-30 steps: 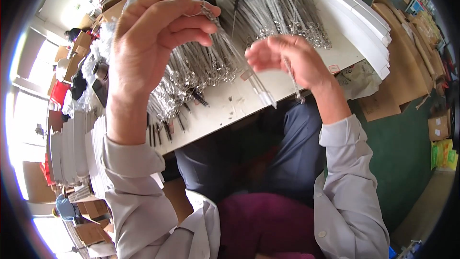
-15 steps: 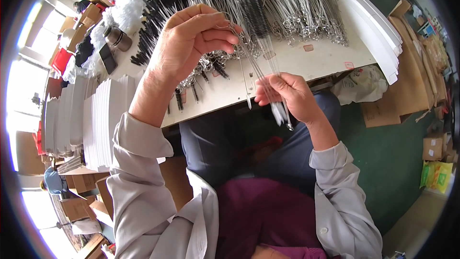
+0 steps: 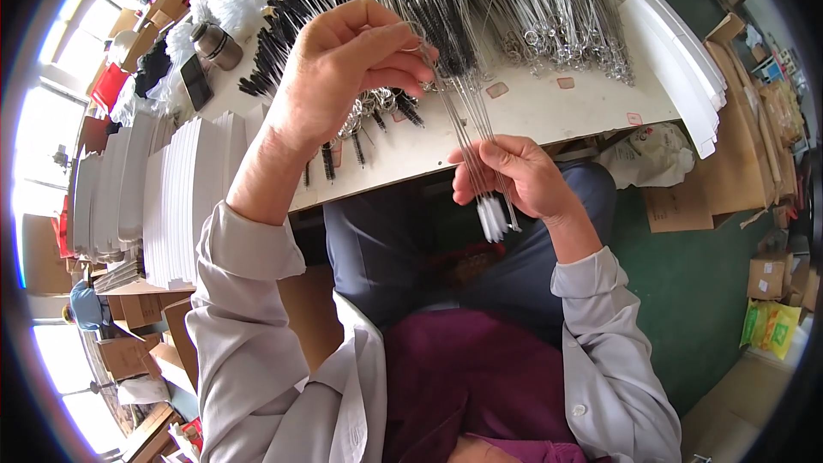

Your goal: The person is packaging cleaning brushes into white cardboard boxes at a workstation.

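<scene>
Head: white-tipped brushes closer together now

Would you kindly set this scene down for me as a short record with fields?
Left hand: raised, pinching the looped ends of white-tipped wire brushes, tips down
Right hand: lower, thumb and fingers on wire stems
Table: heaped with black-bristled brushes and looped wires
Table's left end: flask, phone
Far right: brown cardboard

The head-worn fisheye looks down across a table.
</scene>
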Motion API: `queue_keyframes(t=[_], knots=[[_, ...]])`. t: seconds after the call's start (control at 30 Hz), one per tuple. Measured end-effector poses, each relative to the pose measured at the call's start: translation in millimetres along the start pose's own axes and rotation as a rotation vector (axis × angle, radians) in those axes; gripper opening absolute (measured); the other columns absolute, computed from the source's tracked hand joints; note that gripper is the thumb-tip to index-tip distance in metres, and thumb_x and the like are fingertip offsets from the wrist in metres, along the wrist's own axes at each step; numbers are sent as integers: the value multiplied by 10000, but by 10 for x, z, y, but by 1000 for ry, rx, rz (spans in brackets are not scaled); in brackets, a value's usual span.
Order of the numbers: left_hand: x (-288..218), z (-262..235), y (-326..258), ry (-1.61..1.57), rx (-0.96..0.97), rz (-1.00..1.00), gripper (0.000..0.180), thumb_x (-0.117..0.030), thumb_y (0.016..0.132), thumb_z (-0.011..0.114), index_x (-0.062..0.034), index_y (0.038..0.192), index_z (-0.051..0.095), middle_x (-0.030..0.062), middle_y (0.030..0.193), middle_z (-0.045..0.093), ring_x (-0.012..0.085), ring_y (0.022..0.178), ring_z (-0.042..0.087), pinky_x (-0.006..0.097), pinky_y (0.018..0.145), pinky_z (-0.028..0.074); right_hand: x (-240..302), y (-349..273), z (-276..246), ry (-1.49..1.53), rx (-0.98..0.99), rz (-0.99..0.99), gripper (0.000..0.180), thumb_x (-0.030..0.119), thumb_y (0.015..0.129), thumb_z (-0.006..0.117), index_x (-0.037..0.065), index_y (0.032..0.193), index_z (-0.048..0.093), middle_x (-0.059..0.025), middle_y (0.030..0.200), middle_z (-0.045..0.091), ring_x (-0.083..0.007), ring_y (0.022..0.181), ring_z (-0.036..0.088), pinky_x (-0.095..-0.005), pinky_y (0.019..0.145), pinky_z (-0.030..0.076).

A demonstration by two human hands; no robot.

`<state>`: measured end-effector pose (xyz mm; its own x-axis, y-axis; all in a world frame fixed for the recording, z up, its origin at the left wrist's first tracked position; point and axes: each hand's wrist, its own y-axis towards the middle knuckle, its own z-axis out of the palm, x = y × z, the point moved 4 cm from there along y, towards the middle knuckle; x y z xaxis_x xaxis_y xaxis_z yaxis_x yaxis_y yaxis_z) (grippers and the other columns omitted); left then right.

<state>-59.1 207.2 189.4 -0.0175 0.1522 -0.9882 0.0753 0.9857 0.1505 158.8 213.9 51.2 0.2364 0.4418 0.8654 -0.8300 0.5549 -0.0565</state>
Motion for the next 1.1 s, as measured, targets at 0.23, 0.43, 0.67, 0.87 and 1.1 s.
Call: queue_keyframes(t=[0.23, 0.43, 0.67, 0.87, 1.1], knots=[[300, -222, -11, 149, -85, 66, 128, -73, 1030, 592, 42, 1007, 644, 130, 924, 726, 183, 835, 758, 304, 716, 647, -251, -159, 19, -95, -43, 123, 430, 314, 1129, 465, -55, 1220, 667, -91, 859, 708, -154, 689, 680, -268, 670, 564], [493, -223, -130, 398, -234, 81, 108, -79, 1001, 631, 7, 938, 651, 28, 767, 685, 76, 709, 666, 249, 671, 550, -344, -214, 52, -265, -107, 84, 439, 339, 1128, 480, -40, 1219, 682, -29, 767, 652, -80, 594, 554, -231, 575, 472], [537, -122, -331, 826, -360, 430, 14, -51, 939, 671, -43, 929, 667, 110, 771, 699, 246, 670, 722, 332, 615, 561, -435, -280, 79, -340, -193, 68, 384, 311, 1128, 485, 31, 1334, 648, 8, 713, 579, -51, 581, 484, -220, 567, 436], [561, -89, -422, 1050, -325, 538, 47, -19, 908, 707, -46, 938, 683, 103, 794, 701, 266, 694, 720, 327, 623, 559, -528, -291, 74, -449, -232, -28, 397, 296, 1133, 479, 48, 1420, 596, 33, 694, 505, -19, 546, 395, -195, 488, 357], [691, -166, -444, 875, -424, 457, 58, -28, 900, 714, -47, 931, 668, 101, 762, 687, 260, 653, 701, 328, 581, 544, -554, -328, 57, -475, -253, 1, 341, 254, 1118, 521, 31, 1335, 660, 30, 702, 509, -45, 614, 448, -222, 569, 401]])
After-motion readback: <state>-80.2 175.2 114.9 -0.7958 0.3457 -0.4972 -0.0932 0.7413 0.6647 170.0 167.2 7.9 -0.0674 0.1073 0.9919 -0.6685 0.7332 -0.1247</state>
